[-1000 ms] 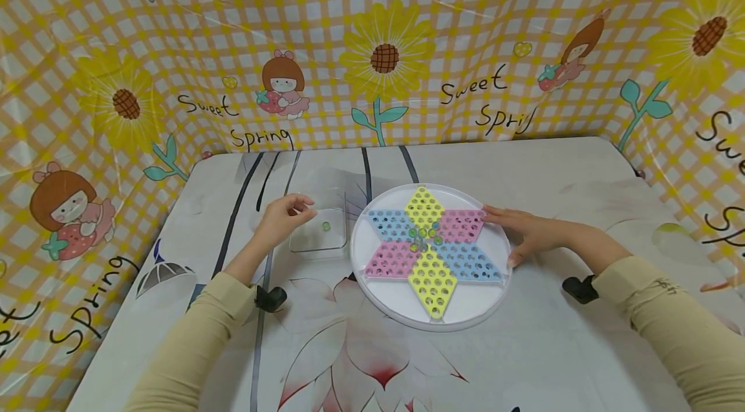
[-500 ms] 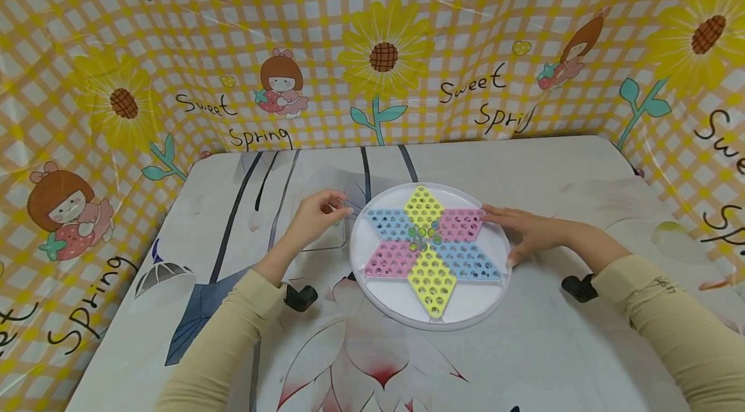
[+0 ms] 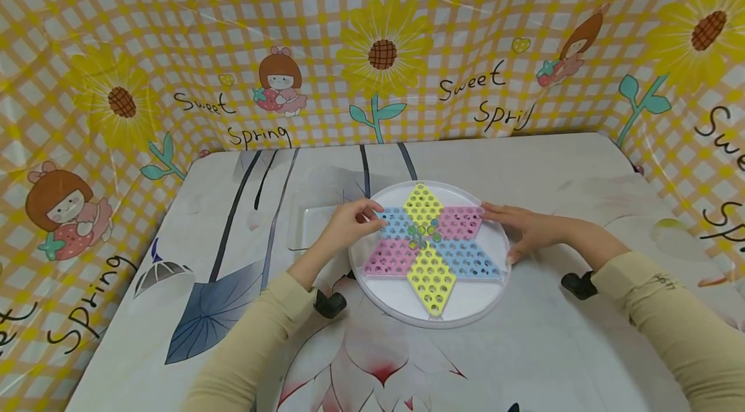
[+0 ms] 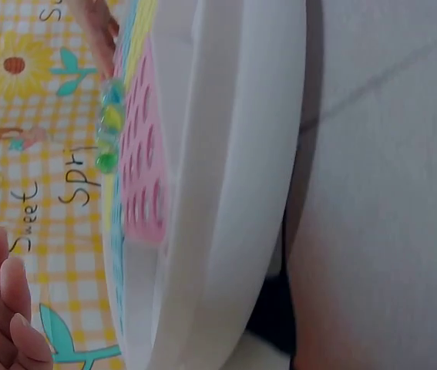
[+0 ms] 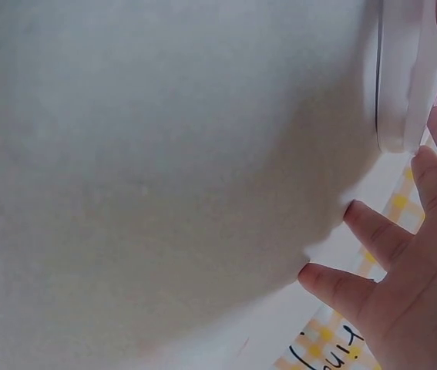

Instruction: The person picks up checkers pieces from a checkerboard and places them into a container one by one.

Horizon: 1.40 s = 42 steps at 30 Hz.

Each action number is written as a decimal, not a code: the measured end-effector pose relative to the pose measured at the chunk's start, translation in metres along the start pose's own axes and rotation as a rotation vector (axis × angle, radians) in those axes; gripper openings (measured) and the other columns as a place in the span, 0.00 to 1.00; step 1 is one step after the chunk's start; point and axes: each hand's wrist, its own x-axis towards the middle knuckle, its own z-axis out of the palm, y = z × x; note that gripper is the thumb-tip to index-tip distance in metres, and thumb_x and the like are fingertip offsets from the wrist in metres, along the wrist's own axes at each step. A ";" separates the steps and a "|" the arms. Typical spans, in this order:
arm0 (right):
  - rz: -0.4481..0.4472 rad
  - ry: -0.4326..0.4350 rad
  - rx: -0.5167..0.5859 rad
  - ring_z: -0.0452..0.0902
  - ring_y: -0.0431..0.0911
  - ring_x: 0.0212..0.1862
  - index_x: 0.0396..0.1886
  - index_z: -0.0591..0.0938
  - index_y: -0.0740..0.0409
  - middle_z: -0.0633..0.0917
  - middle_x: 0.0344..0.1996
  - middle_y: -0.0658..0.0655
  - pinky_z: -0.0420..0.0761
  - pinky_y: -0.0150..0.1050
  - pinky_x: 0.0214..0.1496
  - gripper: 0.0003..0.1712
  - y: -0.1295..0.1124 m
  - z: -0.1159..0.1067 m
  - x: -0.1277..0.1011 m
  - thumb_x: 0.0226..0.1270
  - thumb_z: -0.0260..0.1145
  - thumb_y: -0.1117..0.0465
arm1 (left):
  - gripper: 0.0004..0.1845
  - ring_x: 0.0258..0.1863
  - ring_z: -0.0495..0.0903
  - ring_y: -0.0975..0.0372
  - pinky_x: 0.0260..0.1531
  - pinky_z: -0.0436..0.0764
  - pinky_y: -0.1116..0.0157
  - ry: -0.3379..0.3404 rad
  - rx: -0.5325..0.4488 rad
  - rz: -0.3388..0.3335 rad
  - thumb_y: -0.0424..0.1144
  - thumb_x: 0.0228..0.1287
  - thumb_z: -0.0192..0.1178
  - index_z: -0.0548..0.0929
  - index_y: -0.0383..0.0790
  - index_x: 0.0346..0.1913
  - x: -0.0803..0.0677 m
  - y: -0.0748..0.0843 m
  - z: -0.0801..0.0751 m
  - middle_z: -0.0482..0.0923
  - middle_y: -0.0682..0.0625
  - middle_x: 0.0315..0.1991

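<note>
A round white Chinese checkers board [image 3: 372, 189] carries a star of yellow, pink and blue holed points. Several glass marbles [image 3: 421, 231] cluster at its centre; the left wrist view shows some green and blue ones. My left hand [image 3: 350, 224] is over the board's left edge, thumb and fingertips above the blue point, loosely bent; no marble shows between them. In the left wrist view, the bent fingers [image 4: 14, 289] are at the lower left. My right hand [image 3: 526, 231] touches the board's right rim with extended fingers. In the right wrist view, those fingers [image 5: 380, 235] are spread.
A shallow clear tray [image 3: 290, 231] sits left of the board, partly covered by my left hand. The table [image 3: 559, 347] has a printed cloth with a lotus and dark lines. A yellow checked curtain [image 3: 326, 30] with sunflowers stands behind.
My left hand has moved right, from above the clear tray to the board's left side. The green marble seen in the tray earlier is out of sight. My right hand stays put.
</note>
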 end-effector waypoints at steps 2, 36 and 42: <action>0.006 -0.003 0.002 0.35 0.70 0.68 0.69 0.55 0.64 0.44 0.70 0.69 0.43 0.68 0.61 0.58 0.000 0.000 0.000 0.42 0.74 0.47 | 0.16 0.24 0.72 0.65 0.24 0.71 0.72 -0.026 0.011 0.002 0.41 0.57 0.63 0.79 0.36 0.47 0.002 0.000 0.006 0.79 0.48 0.32; 0.029 -0.005 0.000 0.36 0.68 0.68 0.70 0.54 0.59 0.44 0.71 0.66 0.45 0.68 0.62 0.58 0.002 0.000 0.001 0.42 0.73 0.45 | 0.12 0.24 0.67 0.66 0.24 0.64 0.72 -0.132 0.305 -0.211 0.48 0.51 0.68 0.81 0.45 0.32 0.012 0.018 0.059 0.73 0.57 0.24; 0.026 -0.008 0.008 0.35 0.69 0.68 0.70 0.54 0.60 0.44 0.71 0.66 0.44 0.68 0.61 0.58 0.002 0.000 0.000 0.43 0.73 0.46 | 0.12 0.23 0.67 0.67 0.24 0.64 0.72 -0.119 0.323 -0.212 0.49 0.50 0.68 0.81 0.46 0.30 0.013 0.016 0.062 0.73 0.57 0.24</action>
